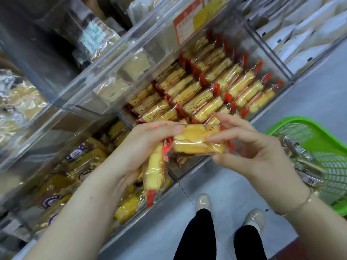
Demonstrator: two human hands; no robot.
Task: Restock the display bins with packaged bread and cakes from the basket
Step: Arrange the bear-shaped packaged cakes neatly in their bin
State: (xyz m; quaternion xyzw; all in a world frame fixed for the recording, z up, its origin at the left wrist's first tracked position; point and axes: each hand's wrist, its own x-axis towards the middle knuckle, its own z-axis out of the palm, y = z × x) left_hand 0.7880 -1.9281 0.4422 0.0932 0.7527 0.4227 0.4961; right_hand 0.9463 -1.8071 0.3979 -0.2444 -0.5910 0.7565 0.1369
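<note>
Both hands hold yellow cakes in clear wrappers with red ends, just in front of a clear display bin. My left hand grips one cake that hangs downward, its thumb on a second cake lying level. My right hand pinches that level cake from the right with fingertips and thumb. The bin holds several rows of the same cakes, standing on edge. A green basket at the right holds a few wrapped items.
Further clear bins surround this one: yellow packs with purple labels lower left, pale bread slices behind, white packs upper right. A red and yellow price tag sits on the bin's back wall. My feet stand on grey floor.
</note>
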